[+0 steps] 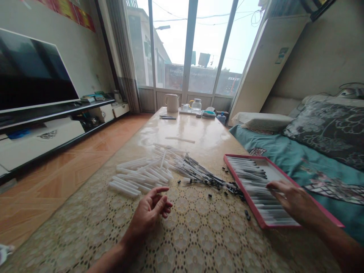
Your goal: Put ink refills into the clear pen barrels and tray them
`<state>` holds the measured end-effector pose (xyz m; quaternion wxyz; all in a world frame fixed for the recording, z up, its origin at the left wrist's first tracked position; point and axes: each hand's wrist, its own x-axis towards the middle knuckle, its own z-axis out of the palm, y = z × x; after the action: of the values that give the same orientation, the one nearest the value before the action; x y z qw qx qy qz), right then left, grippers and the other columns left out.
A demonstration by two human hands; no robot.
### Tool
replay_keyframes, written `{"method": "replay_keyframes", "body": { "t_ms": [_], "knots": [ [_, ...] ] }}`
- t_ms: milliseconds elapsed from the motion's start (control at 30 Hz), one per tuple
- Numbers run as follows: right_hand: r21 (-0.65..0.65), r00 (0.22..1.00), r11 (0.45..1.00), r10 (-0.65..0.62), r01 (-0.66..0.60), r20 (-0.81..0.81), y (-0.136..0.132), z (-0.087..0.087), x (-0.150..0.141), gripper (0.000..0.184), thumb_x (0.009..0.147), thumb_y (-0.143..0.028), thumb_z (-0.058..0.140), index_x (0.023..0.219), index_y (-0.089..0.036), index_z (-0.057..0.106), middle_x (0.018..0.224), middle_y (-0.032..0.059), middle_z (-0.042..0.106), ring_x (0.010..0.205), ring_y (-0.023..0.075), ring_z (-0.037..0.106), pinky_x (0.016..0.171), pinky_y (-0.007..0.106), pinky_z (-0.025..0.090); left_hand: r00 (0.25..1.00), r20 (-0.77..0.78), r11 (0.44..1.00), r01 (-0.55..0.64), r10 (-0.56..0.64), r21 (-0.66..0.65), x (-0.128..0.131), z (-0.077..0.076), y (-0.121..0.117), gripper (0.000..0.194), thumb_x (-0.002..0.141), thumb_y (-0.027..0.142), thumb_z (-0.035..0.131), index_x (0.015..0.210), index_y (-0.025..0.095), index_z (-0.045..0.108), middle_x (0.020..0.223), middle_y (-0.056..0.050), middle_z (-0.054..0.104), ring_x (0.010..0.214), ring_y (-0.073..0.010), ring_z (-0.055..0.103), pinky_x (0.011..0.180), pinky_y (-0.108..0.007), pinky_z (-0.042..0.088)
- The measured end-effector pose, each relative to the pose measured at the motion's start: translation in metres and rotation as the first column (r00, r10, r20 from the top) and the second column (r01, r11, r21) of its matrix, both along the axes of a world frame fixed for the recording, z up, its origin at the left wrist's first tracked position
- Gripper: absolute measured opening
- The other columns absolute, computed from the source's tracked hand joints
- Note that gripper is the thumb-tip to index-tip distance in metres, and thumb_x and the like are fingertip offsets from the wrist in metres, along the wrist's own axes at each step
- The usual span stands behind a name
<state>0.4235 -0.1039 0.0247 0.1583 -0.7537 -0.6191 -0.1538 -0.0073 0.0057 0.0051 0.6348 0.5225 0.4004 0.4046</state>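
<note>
My left hand (153, 206) hovers over the near part of the table, its fingers loosely bent and apart, with nothing in them. Just beyond it lies a pile of white translucent pen barrels (142, 172). To their right is a bundle of thin pen refills (199, 170) with dark ends, and small black caps (209, 195) are scattered around. My right hand (287, 197) is above a shallow pink box (257, 216), fingers stretched over the pens (250, 174) laid in rows inside. I see nothing held in it; the hand covers part of the box.
The long table wears a patterned cover (182, 239). One lone white barrel (180, 140) lies farther up. At the far end stand a kettle (172, 102), a glass jug (196, 105) and a tissue pack (209, 112). A sofa (321, 163) borders the right side, a TV cabinet (51, 136) the left.
</note>
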Motion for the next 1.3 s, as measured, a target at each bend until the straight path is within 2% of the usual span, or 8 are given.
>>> {"method": "replay_keyframes", "body": {
  "t_ms": [100,167,367,500,633,733,1000,1300],
  "knots": [
    [-0.085,1.0,0.996,0.019,-0.021,-0.024,-0.013,-0.022,0.019,0.024,0.079,-0.03,0.046,0.09,-0.024,0.067,0.095,0.0077,0.069,0.085,0.0233,0.065,0.072,0.034,0.048,1.0,-0.003,1.0,0.002,-0.002,-0.004,0.001,0.001,0.0,0.044,0.071,0.045,0.067,0.102,0.016,0.056,0.066,-0.002,0.067,0.057,-0.0141,0.06,0.051,-0.024,0.045],
    [-0.085,1.0,0.996,0.014,-0.016,-0.024,-0.015,-0.03,0.024,0.024,0.08,-0.03,0.046,0.091,-0.024,0.067,0.096,0.0085,0.068,0.087,0.0238,0.064,0.074,0.035,0.048,1.0,0.0,1.0,-0.005,0.005,-0.008,0.001,0.001,0.0,0.044,0.07,0.045,0.068,0.1,0.016,0.057,0.065,-0.002,0.067,0.056,-0.0141,0.059,0.05,-0.023,0.045],
    [-0.01,0.998,0.998,0.057,-0.057,-0.024,-0.008,-0.03,0.014,0.024,0.078,-0.035,0.048,0.09,-0.022,0.065,0.094,0.0102,0.067,0.089,0.0273,0.062,0.077,0.039,0.047,0.998,0.041,0.998,-0.047,0.048,-0.037,0.002,0.002,-0.003,0.039,0.07,0.042,0.069,0.098,0.016,0.058,0.063,-0.002,0.067,0.055,-0.0137,0.059,0.05,-0.023,0.045],
    [0.102,0.982,0.984,0.159,-0.149,-0.099,0.015,-0.016,-0.039,0.022,0.083,-0.035,0.046,0.086,-0.021,0.063,0.089,0.0092,0.066,0.087,0.0256,0.062,0.076,0.036,0.047,0.994,0.042,0.994,-0.105,0.106,-0.029,0.002,0.006,-0.007,0.035,0.071,0.04,0.068,0.094,0.016,0.06,0.062,-0.002,0.066,0.053,-0.0136,0.059,0.049,-0.023,0.045],
    [0.047,0.914,0.942,0.333,-0.332,-0.233,0.052,-0.004,-0.118,0.018,0.087,-0.028,0.047,0.085,-0.022,0.063,0.086,0.0058,0.064,0.083,0.0209,0.061,0.073,0.031,0.046,0.98,0.045,0.981,-0.194,0.194,0.0,-0.001,0.009,-0.007,0.029,0.073,0.037,0.066,0.093,0.016,0.06,0.062,-0.001,0.066,0.053,-0.013,0.058,0.05,-0.023,0.045],
    [-0.01,0.887,0.924,0.365,-0.383,-0.283,0.081,-0.005,-0.162,0.019,0.087,-0.02,0.045,0.086,-0.02,0.063,0.084,0.0046,0.062,0.08,0.0184,0.06,0.073,0.029,0.044,0.964,0.056,0.966,-0.259,0.259,-0.004,-0.006,0.007,-0.003,0.028,0.074,0.036,0.065,0.092,0.016,0.059,0.061,0.0,0.065,0.053,-0.0123,0.058,0.049,-0.022,0.044],
    [-0.019,0.892,0.921,0.372,-0.39,-0.257,0.13,-0.013,-0.214,0.016,0.085,-0.015,0.047,0.082,-0.018,0.063,0.082,0.0041,0.06,0.08,0.017,0.057,0.073,0.026,0.04,0.899,0.131,0.907,-0.408,0.418,-0.102,-0.01,0.003,0.005,0.034,0.068,0.038,0.069,0.092,0.016,0.057,0.06,0.001,0.065,0.05,-0.0122,0.057,0.045,-0.021,0.041],
    [-0.038,0.894,0.907,0.406,-0.42,-0.19,0.151,-0.016,-0.269,0.01,0.078,-0.026,0.059,0.084,-0.02,0.064,0.086,0.0044,0.062,0.085,0.0202,0.055,0.08,0.032,0.034,0.902,0.121,0.91,-0.403,0.413,-0.1,-0.009,0.004,0.005,0.032,0.07,0.038,0.067,0.091,0.016,0.057,0.06,0.001,0.065,0.049,-0.0117,0.057,0.045,-0.021,0.042]
  ]
}}
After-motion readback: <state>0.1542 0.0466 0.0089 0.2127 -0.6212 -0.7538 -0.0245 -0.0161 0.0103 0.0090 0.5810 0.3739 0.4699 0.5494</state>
